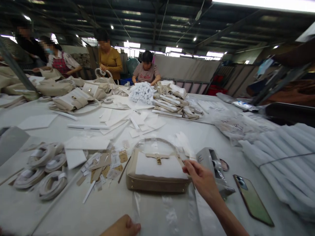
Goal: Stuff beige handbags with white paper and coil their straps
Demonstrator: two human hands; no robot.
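Beige, boxy leather-look handbag (159,185): centre of the frame, on the bench, handle pointing away and studded base facing the lower edge, a pose that probably keeps its gold metal clasp (158,160) in view.
Flat white rectangular sheet (157,169): laid over the bag's front beneath the clasp, perhaps as a guard against scuffs.
Right hand (197,173): fingertips pinching the bag's right edge, presumably steadying it.
Left hand (124,226): lower edge, fingers curled, apart from the bag; whether it grips anything cannot be told.
Coiled beige straps (52,187): lower left, bound by white bands (62,175), likely against unrolling.
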